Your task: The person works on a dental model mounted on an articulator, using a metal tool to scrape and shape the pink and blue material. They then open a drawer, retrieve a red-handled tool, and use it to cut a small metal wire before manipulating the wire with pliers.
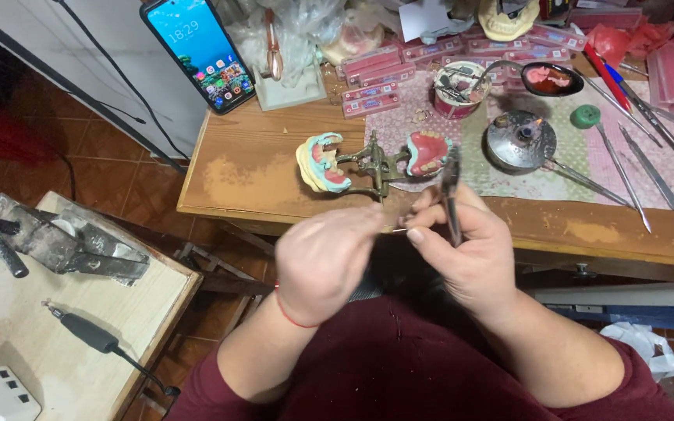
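Steel is what I feel in my right hand: a slim dark metal pair of pliers, its nose standing up toward twelve o'clock, the handles tucked into my closed palm. Pinched between my right thumb and forefinger, and met by the fingertips of my left hand, is a thin short length of pale wire. Both grips are closed down tight on it, left from nine o'clock, right from three, with only a sliver of wire showing between them. Whether the pliers' nose is open or closed I cannot tell; it is too blurred.

The wire sits in mid-air in front of my chest, just off the near edge of the brown wooden worktop. At twelve o'clock from my hands lies a brass-coloured hinged dental articulator carrying two pink-and-turquoise wax denture models, well apart from my fingers.

I judge the wire to be almost weightless, springy and stiff for its thinness, smooth enough to roll or slip out of bare fingertips, and easy to lose if dropped. It wants holding close to the spot being worked, fingertip pads pressed near each other so it cannot whip. The pliers are rigid and heavier, best held low on the handles.
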